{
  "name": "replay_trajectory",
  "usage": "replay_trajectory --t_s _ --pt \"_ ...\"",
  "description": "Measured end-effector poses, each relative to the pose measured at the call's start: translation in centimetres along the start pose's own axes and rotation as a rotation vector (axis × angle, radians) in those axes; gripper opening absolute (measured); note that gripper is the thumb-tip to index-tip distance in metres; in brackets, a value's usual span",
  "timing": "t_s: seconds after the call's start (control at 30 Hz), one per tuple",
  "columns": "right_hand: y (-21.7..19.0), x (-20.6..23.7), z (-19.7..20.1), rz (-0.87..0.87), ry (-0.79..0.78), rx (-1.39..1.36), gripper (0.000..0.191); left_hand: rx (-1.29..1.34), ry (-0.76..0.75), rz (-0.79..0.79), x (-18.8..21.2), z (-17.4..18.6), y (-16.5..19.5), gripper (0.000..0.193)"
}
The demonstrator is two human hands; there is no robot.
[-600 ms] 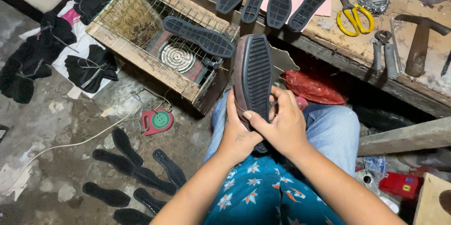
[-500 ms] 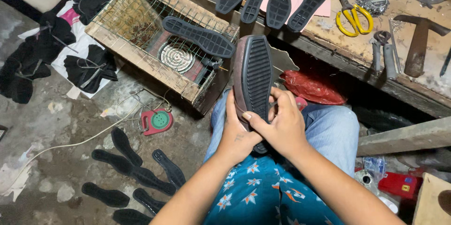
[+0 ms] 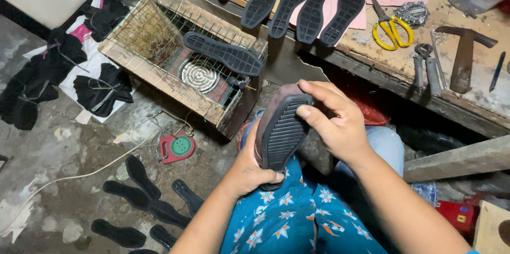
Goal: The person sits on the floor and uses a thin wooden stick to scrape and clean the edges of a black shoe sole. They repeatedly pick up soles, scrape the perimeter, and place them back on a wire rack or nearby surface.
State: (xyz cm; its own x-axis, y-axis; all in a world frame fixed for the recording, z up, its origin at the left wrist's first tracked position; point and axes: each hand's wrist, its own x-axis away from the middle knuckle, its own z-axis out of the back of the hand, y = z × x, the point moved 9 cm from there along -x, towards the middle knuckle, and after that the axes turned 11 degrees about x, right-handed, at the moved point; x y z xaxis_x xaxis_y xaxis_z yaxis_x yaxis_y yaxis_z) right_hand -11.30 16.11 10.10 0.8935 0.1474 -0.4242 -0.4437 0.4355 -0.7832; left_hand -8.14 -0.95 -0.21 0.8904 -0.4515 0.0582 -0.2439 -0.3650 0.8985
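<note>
Sole (image 3: 281, 134) is right in the middle of your lap, ribbed side up, sitting on a shoe (image 3: 271, 106) whose brownish upper peeks out along the left edge. Looks to me like you're at the pressing stage, seating the sole onto the shoe bottom. I'd guess the next move calls for firm, even pressure worked along the edges, keeping the sole lined up so it doesn't slide off centre.

Your left hand (image 3: 248, 166) cups the shoe from below at about 7 o'clock, fingers curled tight around the heel end, thumb wrapped over the lower rim. Your right hand (image 3: 336, 121) comes in from 3 o'clock, fingers (image 3: 324, 90) close together and hooked over the toe end, with the thumb pressed flat on the ribbed tread. Neither hand is spread at all, both are clamped on.

Around you: at 11 o'clock there's a wire-topped wooden box (image 3: 159, 63) with a round heater coil (image 3: 197, 75) inside and another black sole (image 3: 223, 52) lying on the mesh. At 12 o'clock a row of soles (image 3: 297, 2) hangs over the workbench (image 3: 473, 100) edge. Yellow scissors (image 3: 392, 26), pliers (image 3: 425, 65) and a hammer (image 3: 463, 55) sit out at 2 o'clock. More loose soles (image 3: 141, 190) lie on the floor at 8 o'clock.
</note>
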Motion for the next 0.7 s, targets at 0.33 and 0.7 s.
replay_trajectory --t_s 0.33,0.7 --pt "0.2 0.0 -1.6 -0.042 -0.001 0.007 0.039 0.042 -0.037 0.029 0.4 1.8 -1.0 0.123" --pt "1.5 -1.5 -2.0 -0.122 -0.023 -0.005 0.037 -0.049 -0.087 -0.012 -0.5 2.2 -0.9 0.122"
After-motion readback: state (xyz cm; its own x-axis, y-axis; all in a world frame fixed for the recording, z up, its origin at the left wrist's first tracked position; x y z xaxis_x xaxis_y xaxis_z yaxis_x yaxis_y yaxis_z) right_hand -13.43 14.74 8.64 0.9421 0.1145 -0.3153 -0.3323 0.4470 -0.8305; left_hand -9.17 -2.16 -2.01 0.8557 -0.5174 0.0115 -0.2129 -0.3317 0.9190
